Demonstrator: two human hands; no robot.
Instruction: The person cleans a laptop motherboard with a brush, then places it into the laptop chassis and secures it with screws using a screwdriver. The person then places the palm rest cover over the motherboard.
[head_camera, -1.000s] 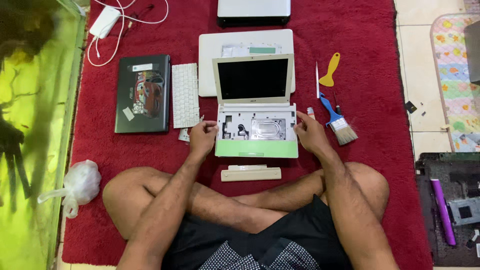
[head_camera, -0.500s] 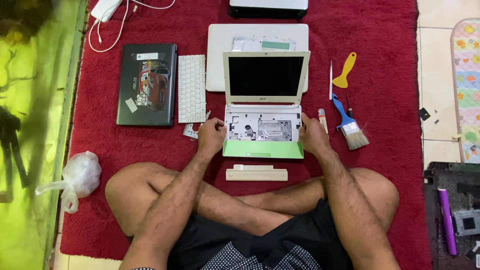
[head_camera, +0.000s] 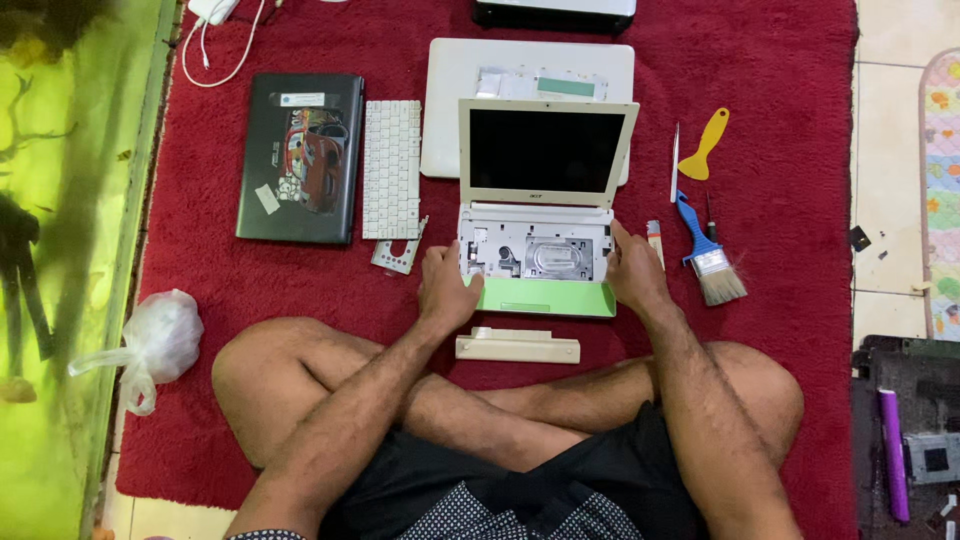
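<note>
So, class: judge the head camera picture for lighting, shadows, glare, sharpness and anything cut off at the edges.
Head view: even, soft light with faint shadows on the red rug; no glare on the dark screen of the open laptop; left hand and right hand sharp, unblurred; greenish reflections on the glass surface at left; the device at the top edge is cropped.

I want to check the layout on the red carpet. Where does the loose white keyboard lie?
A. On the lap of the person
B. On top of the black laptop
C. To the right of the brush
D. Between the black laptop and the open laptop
D: the keyboard lies flat on the carpet, with the black laptop on its left and the open laptop on its right.
</note>
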